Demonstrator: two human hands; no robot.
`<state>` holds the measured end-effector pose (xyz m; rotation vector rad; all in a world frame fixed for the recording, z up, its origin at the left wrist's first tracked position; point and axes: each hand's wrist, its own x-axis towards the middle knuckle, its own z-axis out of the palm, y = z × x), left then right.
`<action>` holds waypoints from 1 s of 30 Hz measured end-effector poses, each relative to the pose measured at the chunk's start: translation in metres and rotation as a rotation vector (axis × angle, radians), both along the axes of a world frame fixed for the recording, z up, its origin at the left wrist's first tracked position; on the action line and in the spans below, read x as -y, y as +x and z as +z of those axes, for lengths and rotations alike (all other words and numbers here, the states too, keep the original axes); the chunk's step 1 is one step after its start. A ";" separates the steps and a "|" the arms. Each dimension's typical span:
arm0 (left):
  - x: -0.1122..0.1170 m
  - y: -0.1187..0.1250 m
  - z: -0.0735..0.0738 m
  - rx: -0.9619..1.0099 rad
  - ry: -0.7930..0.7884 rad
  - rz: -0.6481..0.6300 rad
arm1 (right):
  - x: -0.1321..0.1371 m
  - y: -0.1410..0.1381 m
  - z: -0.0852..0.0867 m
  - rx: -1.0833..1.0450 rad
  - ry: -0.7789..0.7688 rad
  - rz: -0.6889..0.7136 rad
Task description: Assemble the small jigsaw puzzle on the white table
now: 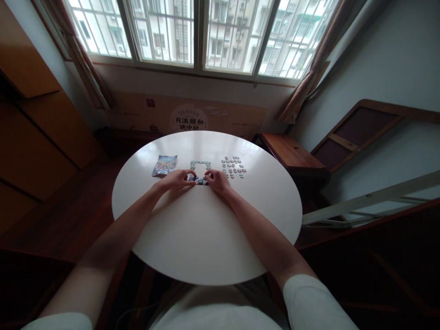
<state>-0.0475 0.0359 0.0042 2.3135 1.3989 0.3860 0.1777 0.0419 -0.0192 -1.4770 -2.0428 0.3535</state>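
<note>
A small jigsaw puzzle (pixel 200 163) lies flat on the white round table, its border joined around an open middle. My left hand (pixel 179 179) is closed at its left side, with thumb and fingertips on the pieces there. On the right side, my right hand (pixel 218 180) is pinched, its fingertips at the inner edge on a piece of the puzzle, mostly hidden by the fingers. Several loose puzzle pieces (pixel 233 166) lie spread just beyond my right hand. Up and to the left of my left hand is a blue printed packet (pixel 165 165).
The white round table (pixel 202 233) stands between my body and a barred window (pixel 165 32). A wooden bench (pixel 292 151) is at the right behind it, with a metal rail (pixel 371 198) nearer. Wooden cabinets (pixel 44 137) line the left.
</note>
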 end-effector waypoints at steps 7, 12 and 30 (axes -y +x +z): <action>0.002 0.002 0.003 0.009 -0.032 0.003 | -0.020 0.009 0.026 -0.128 -0.071 -0.019; 0.003 0.002 0.005 0.001 -0.035 0.004 | -0.054 0.046 0.053 0.129 0.041 -0.173; 0.006 0.004 0.006 -0.002 -0.043 0.022 | -0.106 0.119 0.060 0.385 -0.352 -0.237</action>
